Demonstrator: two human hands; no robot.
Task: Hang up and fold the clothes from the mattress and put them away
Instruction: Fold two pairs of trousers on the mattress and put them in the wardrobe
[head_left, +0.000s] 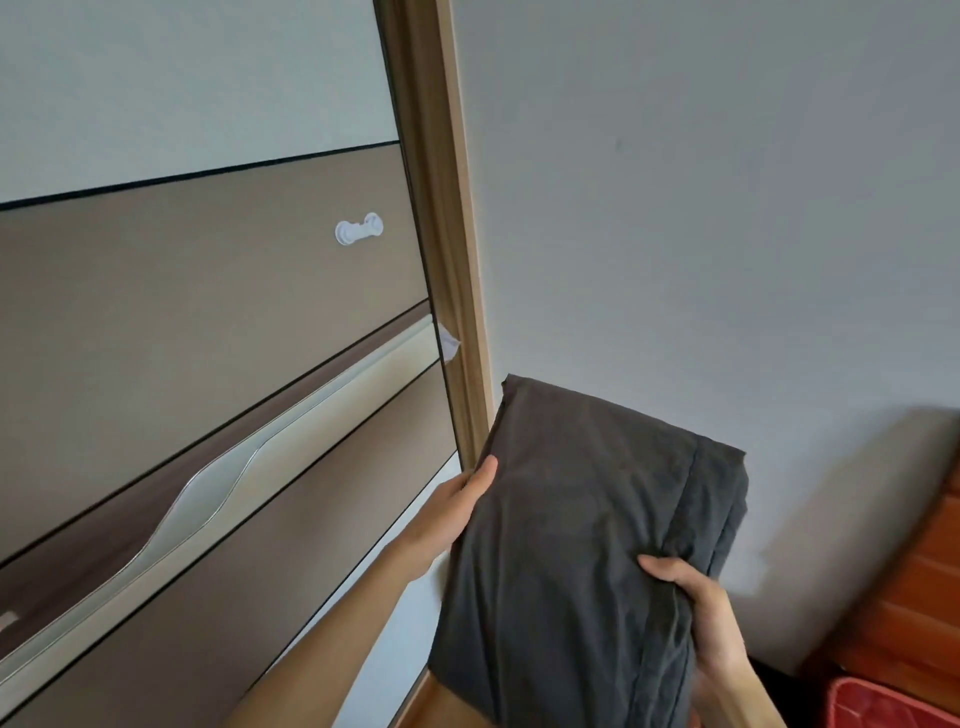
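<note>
**Desk:** What do you have, left to right?

**Operator:** At the left I see the wardrobe door (208, 312), in brown and pale panels, with a long recessed handle (218, 478) and a small white knob (359, 228) higher up. Its edge meets the wooden frame (460, 260), so I judge it closed on this side.

**Desk:** And the grips?

**Operator:** The left grip (457, 514) holds the left edge of the folded dark grey garment (587, 545) with the thumb on top. The fingers go under the cloth, where I cannot see them. The garment is up in the air, just right of the frame and in front of the wall (727, 208), resting on nothing. The right grip (701, 623) pinches its near right corner, with the thumb over a bunch of cloth.

**Desk:** What worries you?

**Operator:** Both grips are full and the door looks shut. To slide it I must free one, and then the fold hangs from a single side. Cloth this soft would likely sag and fall open. Its far corner also sits near the frame and could drag there. Low at the far right are a wooden piece (924, 571) and something red (893, 706), which I cannot identify.
</note>
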